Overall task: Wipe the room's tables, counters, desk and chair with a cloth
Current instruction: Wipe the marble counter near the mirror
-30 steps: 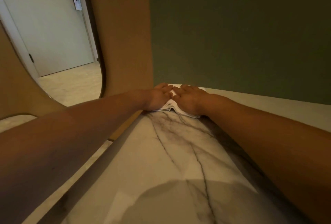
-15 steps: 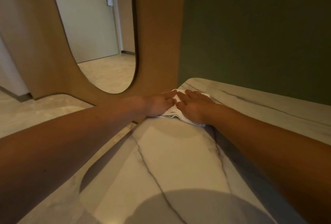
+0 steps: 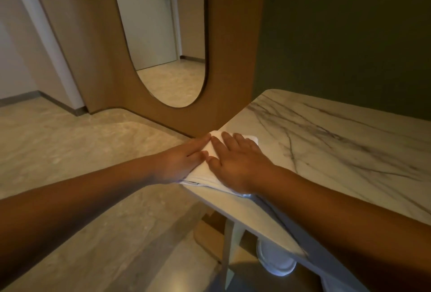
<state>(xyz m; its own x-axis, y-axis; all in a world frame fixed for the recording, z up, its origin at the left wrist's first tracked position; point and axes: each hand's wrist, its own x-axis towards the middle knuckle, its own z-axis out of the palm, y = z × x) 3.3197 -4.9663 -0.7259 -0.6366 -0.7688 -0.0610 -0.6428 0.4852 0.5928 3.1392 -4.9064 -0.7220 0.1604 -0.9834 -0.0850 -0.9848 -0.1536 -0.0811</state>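
**Ana:** Both hands are pressing flat, side by side, fingers stretched out rather than curled. Going from the left: the left hand [image 3: 184, 161] is lying palm down on the near-left part of the white cloth [image 3: 250, 139], its fingertips almost meeting those of the right hand [image 3: 235, 163], which is covering the cloth's middle. Neither is gripping it; they are just bearing down on it.

**Ben:** And where is the cloth sitting?

**Ana:** It is lying folded on the marble table [image 3: 326, 142], right at the left edge near the corner, with its near-left fold hanging slightly past the rim. Further left the pale floor [image 3: 70, 151] is showing, and behind it a wooden panel [image 3: 228, 46] with an oval opening is standing against the table's end. To the right the veined top is running on, bare.

**Ben:** What is worrying you?

**Ana:** I'm judging that the stroke is running along the edge. With the left palm sitting so close to the rim, a push further left could be carrying the cloth off the table and dropping it on the floor. Open palms are giving no hold if it slides. Pushing forward instead, the fingertips could be jamming against the panel.

**Ben:** And the rest?

**Ana:** Most of the top to the right is looking unwiped, as far as I can judge.
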